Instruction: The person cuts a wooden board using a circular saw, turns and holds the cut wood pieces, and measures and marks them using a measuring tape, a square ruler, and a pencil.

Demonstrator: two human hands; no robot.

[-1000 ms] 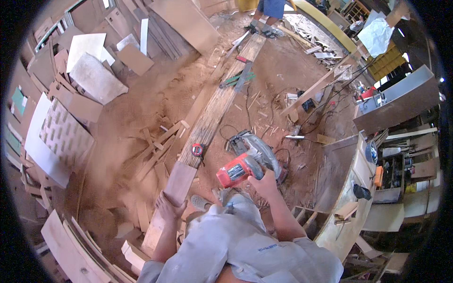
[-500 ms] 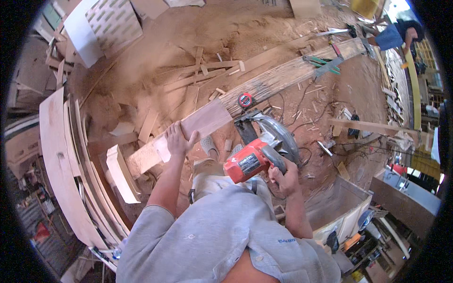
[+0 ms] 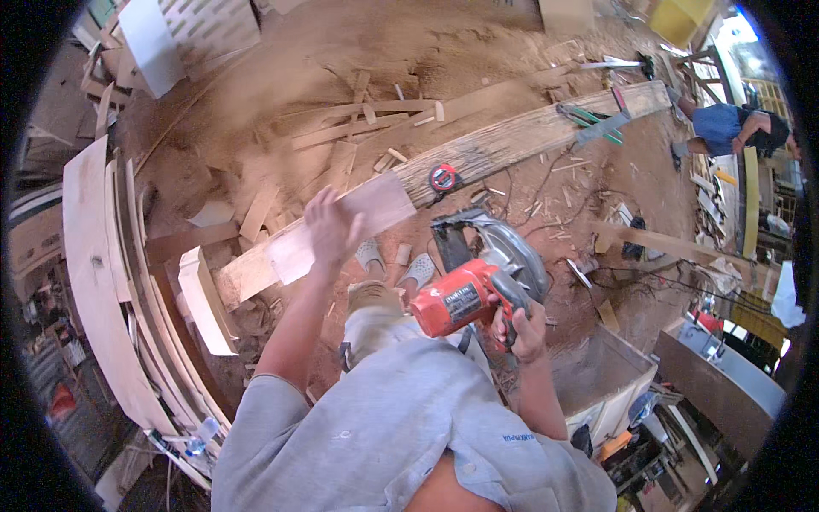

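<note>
My right hand [image 3: 522, 331] is wrapped round the handle of a red and grey circular saw [image 3: 452, 300], held off to the right of the plank, its blade guard [image 3: 503, 252] facing away from me. A short, pale, smooth board [image 3: 384, 203] lies on a long rough plank [image 3: 512, 136]. Over that board's left part is my left hand [image 3: 331, 229], fingers spread and slightly blurred; whether it touches the wood I cannot tell. A red and black tape measure [image 3: 443, 177] rests on the plank just beyond the board's right end.
Green-handled tools and a handsaw [image 3: 601, 128] lie farther along the plank. Curved boards [image 3: 111, 290] stand at the left, beside an angled wood piece [image 3: 207, 299]. Offcuts, sawdust and cables cover the floor. A wooden box [image 3: 610, 375] is at right; another person [image 3: 721, 128] stands far right.
My left hand, earlier flat on the short board, has shifted away from me and seems to lift. The saw has moved slightly right and nearer. The other person has changed posture.
</note>
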